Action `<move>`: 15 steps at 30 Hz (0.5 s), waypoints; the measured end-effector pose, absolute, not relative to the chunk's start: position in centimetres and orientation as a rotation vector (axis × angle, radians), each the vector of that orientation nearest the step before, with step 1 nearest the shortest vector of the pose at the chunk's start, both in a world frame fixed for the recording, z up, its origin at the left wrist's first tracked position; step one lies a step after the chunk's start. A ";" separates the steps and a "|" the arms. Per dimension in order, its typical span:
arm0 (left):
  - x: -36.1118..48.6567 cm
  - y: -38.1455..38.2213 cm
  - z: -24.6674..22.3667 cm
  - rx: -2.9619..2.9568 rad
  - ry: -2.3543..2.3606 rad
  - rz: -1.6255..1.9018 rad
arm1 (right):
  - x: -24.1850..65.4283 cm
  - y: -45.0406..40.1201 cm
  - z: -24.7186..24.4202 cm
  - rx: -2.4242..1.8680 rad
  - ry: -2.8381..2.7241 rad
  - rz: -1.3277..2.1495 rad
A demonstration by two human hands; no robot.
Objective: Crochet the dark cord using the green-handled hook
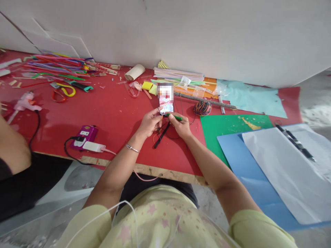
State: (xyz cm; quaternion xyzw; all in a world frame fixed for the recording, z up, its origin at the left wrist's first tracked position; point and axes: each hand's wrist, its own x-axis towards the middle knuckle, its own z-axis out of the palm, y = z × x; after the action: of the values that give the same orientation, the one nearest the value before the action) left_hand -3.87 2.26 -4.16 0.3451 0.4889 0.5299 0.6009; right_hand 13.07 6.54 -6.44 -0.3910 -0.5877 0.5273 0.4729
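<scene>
The left hand (150,123) is nearly closed, fingertips pinching the yarn (162,120). The right hand (181,124) is closed around a green hook (176,117), its front end reaching between the two hands; fine detail there is too small to tell. Both hands are near the middle of the desk (116,119), and yarn loops hang below the fingers, beside a black stick (161,135) lying aslant. Just beyond the fingertips is a lit phone (166,100).

Right of the phone sit a multicolored ball (202,107) of yarn and a marker (221,105); a grey rod (204,100) runs behind the ball. Toward the far edge are pale straws (178,73), a yellow pad (147,85) and a cardboard tube (134,72).

At the desk's right end, a blue folder (240,155) overlaps a green sheet (214,129), with paper (279,165) and pens (294,142) on top. A pale blue sheet (253,96) lies near the far right corner.

Near the front edge, left of the hands, is a purple socket box (89,132) with a white charger (93,147) plugged in. Farther left are scissors (62,90), a pink glue gun (27,102), a heap of colored sticks (59,67) and another person's arm (12,146).
</scene>
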 end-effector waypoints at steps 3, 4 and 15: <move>-3.8 2.3 -4.3 0.802 1.132 1.229 | 13.0 6.6 -6.6 -0.940 -1.434 1.286; -3.8 2.3 -4.3 0.802 1.134 1.230 | 13.0 6.6 -6.7 -0.936 -1.433 1.284; -3.7 2.4 -4.2 0.795 1.142 1.235 | 13.0 6.4 -6.4 -0.960 -1.436 1.302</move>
State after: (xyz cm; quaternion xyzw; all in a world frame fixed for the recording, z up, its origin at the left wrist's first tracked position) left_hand -3.69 2.37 -4.22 0.3426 0.4923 0.5321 0.5976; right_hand 13.02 6.44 -6.35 -0.3918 -0.5861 0.5311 0.4700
